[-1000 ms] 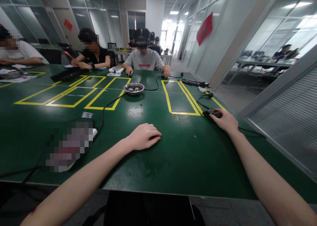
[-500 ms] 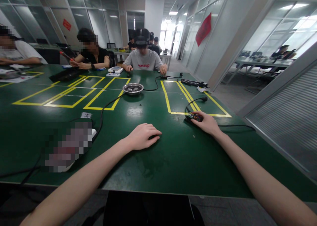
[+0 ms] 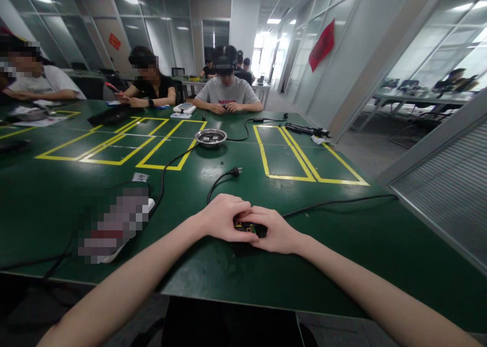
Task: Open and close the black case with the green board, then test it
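Glass partitions (image 3: 403, 37) are lining the right side of the room, and a red hanging (image 3: 322, 45) is showing on the pane at the far right. Across the green desk (image 3: 342, 230), yellow tape (image 3: 289, 178) is marking out long boxes on the far half. Near the middle of the desk, the left hand (image 3: 220, 217) and the right hand (image 3: 279, 233) are meeting around a small black device (image 3: 247, 228), whose open top is showing a circuit board. Both hands are clamping on it from opposite sides, fingers curling over its far side and thumbs pressing at its near side, so much of it is staying hidden. Just beyond the left hand, a black plug (image 3: 235, 172) is lying on the desk, its cord bending back behind that hand. Another black cord (image 3: 342, 201) is running from behind the right hand toward the right edge. Farther away, a metal bowl (image 3: 209, 145) is holding small metal pieces. At the left, a small card (image 3: 140, 177) is lying beyond a pixelated object (image 3: 114, 225). On the far side, a person in a grey shirt (image 3: 230, 91) is sitting with both hands together on the desk.
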The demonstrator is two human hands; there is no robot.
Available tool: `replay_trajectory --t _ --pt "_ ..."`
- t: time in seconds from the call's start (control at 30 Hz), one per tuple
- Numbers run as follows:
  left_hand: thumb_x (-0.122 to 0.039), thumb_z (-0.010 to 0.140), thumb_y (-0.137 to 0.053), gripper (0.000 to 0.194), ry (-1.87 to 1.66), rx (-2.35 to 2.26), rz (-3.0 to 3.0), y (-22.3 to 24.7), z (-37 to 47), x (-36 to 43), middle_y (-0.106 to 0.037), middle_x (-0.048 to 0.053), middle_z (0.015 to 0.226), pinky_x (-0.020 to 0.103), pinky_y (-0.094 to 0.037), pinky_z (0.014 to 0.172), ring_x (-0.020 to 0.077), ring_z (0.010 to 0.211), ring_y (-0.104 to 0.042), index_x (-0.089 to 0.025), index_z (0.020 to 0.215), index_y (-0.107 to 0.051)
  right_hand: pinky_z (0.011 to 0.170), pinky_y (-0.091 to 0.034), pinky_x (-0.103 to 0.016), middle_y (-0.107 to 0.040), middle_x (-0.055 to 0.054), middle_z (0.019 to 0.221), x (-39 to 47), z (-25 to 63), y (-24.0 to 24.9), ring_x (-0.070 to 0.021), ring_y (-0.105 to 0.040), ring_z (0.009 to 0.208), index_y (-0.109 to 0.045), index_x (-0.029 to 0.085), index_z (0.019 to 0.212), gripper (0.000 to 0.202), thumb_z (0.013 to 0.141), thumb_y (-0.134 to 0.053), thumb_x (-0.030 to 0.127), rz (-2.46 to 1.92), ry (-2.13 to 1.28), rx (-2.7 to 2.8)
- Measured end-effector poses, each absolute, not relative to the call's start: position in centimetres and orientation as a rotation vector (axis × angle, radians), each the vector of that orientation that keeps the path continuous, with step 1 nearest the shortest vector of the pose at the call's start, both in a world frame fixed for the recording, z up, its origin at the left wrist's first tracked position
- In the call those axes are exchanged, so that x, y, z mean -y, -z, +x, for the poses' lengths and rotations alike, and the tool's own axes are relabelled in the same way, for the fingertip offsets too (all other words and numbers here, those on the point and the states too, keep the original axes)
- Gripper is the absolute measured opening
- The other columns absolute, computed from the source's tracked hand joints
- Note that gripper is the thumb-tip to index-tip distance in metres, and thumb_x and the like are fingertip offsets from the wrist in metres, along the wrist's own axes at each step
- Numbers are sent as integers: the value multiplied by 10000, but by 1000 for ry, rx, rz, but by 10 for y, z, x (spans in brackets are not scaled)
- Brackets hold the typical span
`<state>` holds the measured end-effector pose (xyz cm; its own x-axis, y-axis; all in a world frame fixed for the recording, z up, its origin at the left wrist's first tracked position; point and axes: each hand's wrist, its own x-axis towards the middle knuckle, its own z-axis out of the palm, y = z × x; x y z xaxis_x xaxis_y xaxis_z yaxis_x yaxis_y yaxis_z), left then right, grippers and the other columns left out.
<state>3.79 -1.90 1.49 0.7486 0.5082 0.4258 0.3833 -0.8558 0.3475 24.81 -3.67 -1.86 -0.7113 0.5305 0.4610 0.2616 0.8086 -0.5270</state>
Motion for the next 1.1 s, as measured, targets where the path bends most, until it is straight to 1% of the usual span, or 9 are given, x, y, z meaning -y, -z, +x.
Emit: replay_trajectory --t 0.17,0.27,0.37,0.47,0.6,0.83,0.93,1.03,1.1 --pt "-710 742 -754 552 -664 -756 2698 -17 37 20 -639 0 752 279 -391 628 180 661 -605 -215 857 -539 809 -609 -373 -774 -98 1085 34 257 18 -238 -725 942 -708 214 1160 274 892 -733 263 -606 -371 2302" --pt "-718 678 -814 693 -588 -790 2722 -20 35 19 -721 52 928 313 -457 735 240 800 -677 -196 1080 -597 751 -598 -369 -775 -86 997 30 262 13 -228 -706 870 -715 217 1115 202 924 -701 283 -616 -231 2249" --pt "-686 672 -843 941 -520 -808 2741 -22 32 17 -728 109 1171 376 -478 902 297 989 -698 -197 1402 -507 765 -585 -365 -764 -79 945 23 270 9 -229 -701 859 -722 217 1070 185 934 -697 339 -740 -130 2158" --pt "-671 689 -847 1063 -449 -819 2753 -21 31 15 -695 127 1288 409 -466 978 322 1119 -672 -226 1542 -396 729 -565 -335 -762 -73 926 15 279 8 -227 -716 820 -729 212 1037 262 899 -738 435 -978 -125 2166" --pt "-684 705 -836 1033 -418 -887 2764 -19 30 13 -688 137 1299 415 -471 998 323 1143 -660 -212 1530 -432 652 -521 -296 -755 -46 867 14 283 7 -198 -694 705 -708 208 1002 310 830 -789 452 -1124 -264 2266" --pt "-656 720 -842 865 -443 -932 2788 -17 30 12 -692 132 1318 426 -487 1017 320 1194 -642 -214 1414 -574 645 -505 -261 -715 -14 846 32 266 7 -154 -652 682 -640 211 994 173 837 -686 265 -1009 -552 2282" --pt "-628 738 -844 666 -455 -917 2810 -15 30 9 -726 117 1243 395 -504 977 301 1140 -667 -189 1216 -694 675 -519 -278 -721 -24 870 33 262 9 -166 -665 719 -650 208 1002 163 858 -680 280 -1026 -575 2281" --pt "-530 829 -810 409 -453 -917 2831 -13 29 5 -756 90 1134 349 -512 897 261 1046 -692 -179 1028 -742 737 -540 -308 -727 -50 973 33 260 9 -199 -694 824 -661 204 1114 308 834 -728 315 -1041 -506 2303" --pt "-486 858 -799 343 -470 -920 2835 -11 28 3 -760 81 1106 331 -510 860 243 1006 -696 -178 1000 -748 766 -549 -334 -714 -71 1038 32 260 8 -225 -702 880 -663 197 1188 410 822 -753 359 -1074 -423 2341"
